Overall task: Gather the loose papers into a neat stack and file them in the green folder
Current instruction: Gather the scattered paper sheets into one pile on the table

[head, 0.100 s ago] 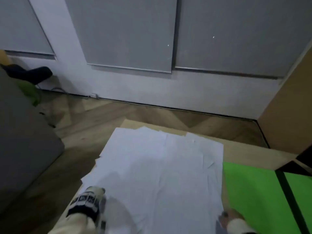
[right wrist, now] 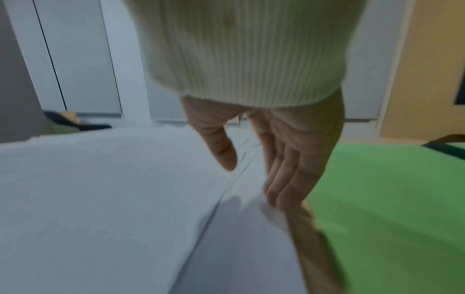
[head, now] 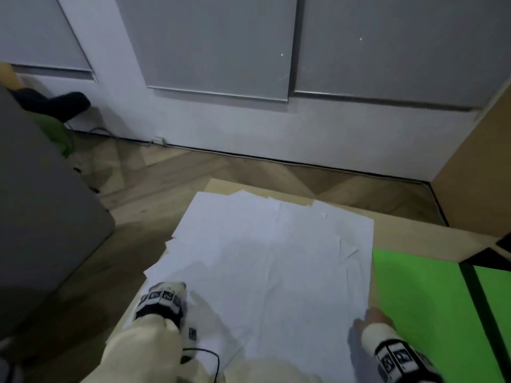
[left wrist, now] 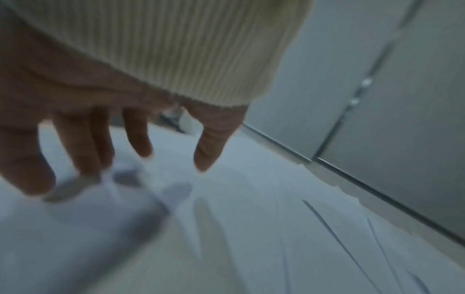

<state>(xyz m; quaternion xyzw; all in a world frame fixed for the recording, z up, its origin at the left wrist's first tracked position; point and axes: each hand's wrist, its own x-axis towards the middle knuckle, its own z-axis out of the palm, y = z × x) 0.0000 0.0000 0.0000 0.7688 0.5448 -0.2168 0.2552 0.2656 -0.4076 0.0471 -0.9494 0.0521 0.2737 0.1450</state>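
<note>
Several white loose papers point(head: 271, 266) lie spread and overlapping on a wooden table point(head: 409, 236). The green folder point(head: 420, 297) lies open to their right, with a dark spine point(head: 481, 308). My left hand point(head: 168, 293) is at the sheets' near left edge. Its spread, straight fingers point(left wrist: 83, 151) touch the papers point(left wrist: 251, 228), and a sheet edge curls up by them. My right hand point(head: 369, 317) is at the near right edge, between papers and folder. In the right wrist view its fingers point(right wrist: 284, 179) are straight and together against the paper edge point(right wrist: 271, 214), thumb apart.
The table's far edge point(head: 276, 189) drops to a wooden floor. A grey sofa side point(head: 41, 217) stands at the left. White wall and grey panels lie behind, and a tan cabinet point(head: 475, 167) stands at the right. A dark object point(head: 492, 258) touches the folder's far corner.
Both hands have slid slightly forward along the papers' side edges. The papers and folder lie as before.
</note>
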